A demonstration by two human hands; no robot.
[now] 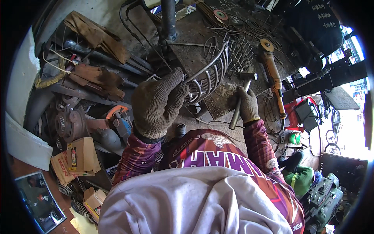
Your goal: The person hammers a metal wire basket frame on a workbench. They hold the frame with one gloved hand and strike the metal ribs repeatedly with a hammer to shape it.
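Observation:
My left hand (157,103), in a grey knitted work glove, is closed on the near left end of a curved metal grille (208,80). Bent parallel bars make up this grille, and it stands tilted over the worktable's corner (220,103). Further right, my right hand (249,104), gloved the same way, grips a hammer (236,111) by its metal handle. The hammer's head points away from me and rests near the tabletop, apart from the grille. An orange angle grinder (272,72) with a worn disc lies just right of the hammer.
Cables and a grinding disc (220,15) lie at the table's far side, near a metal mesh piece (242,54). To the left are a metal post (168,19), pipes, brown cloths (93,35) and cardboard boxes (83,156). A person in green trousers (303,181) is at lower right.

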